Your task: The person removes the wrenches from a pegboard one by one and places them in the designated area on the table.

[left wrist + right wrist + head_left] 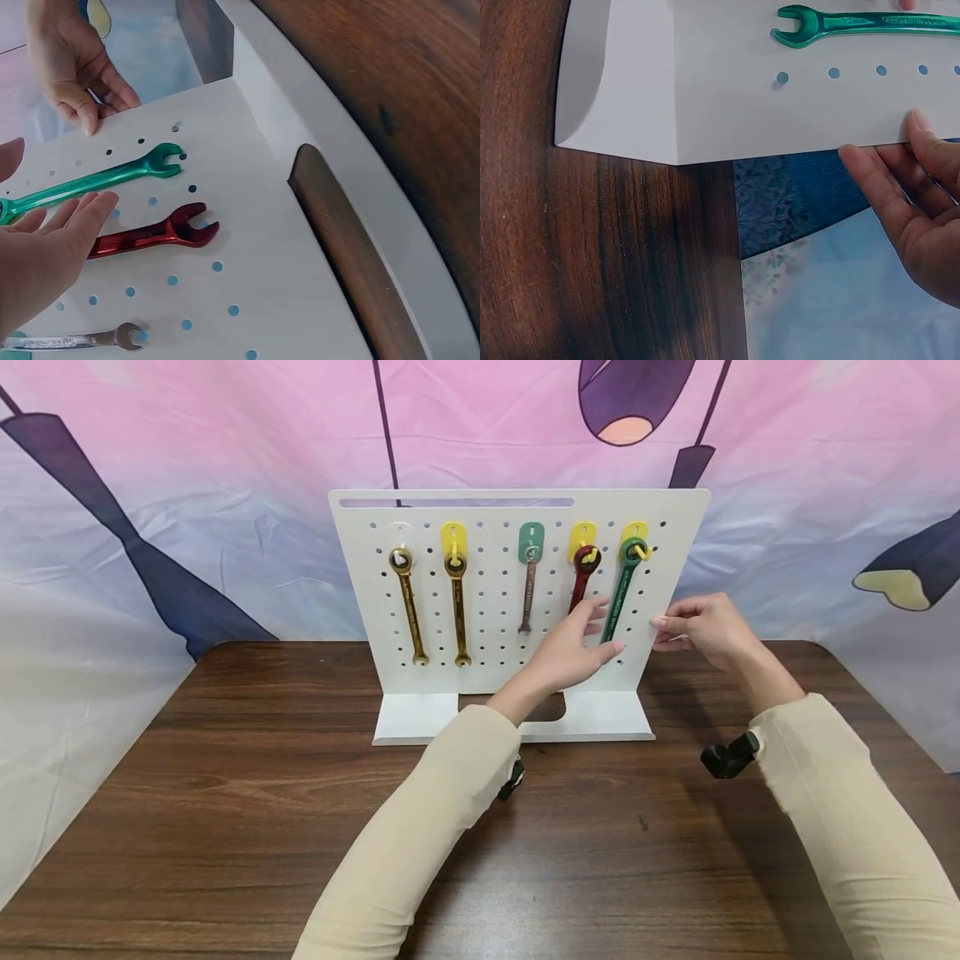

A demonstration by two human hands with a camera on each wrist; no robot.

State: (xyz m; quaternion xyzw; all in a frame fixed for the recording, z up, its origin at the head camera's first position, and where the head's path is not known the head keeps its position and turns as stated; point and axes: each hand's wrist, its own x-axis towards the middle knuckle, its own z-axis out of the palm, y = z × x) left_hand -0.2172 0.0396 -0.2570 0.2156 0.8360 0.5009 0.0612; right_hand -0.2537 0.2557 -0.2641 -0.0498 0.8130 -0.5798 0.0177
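A white pegboard (360, 552) stands on the table with wrenches hanging from its hooks. My left hand (570, 652) is in front of it with loosely spread fingers, holding nothing. Beside those fingers hangs a green wrench (618, 597); in the left wrist view its shaft shows between thumb and fingers. The left fingers partly cover a red wrench (176, 231), whose open end shows in that view. At the board's right edge, my right hand (922, 195) pinches the board, thumb on the front face and fingers at the edge and behind.
Left of the red wrench hang a small silver wrench (528, 597) and two gold wrenches, one near the middle-left (459, 618). The board's white base (416, 718) rests on the dark wooden table (225, 793). A patterned cloth (247, 552) hangs behind.
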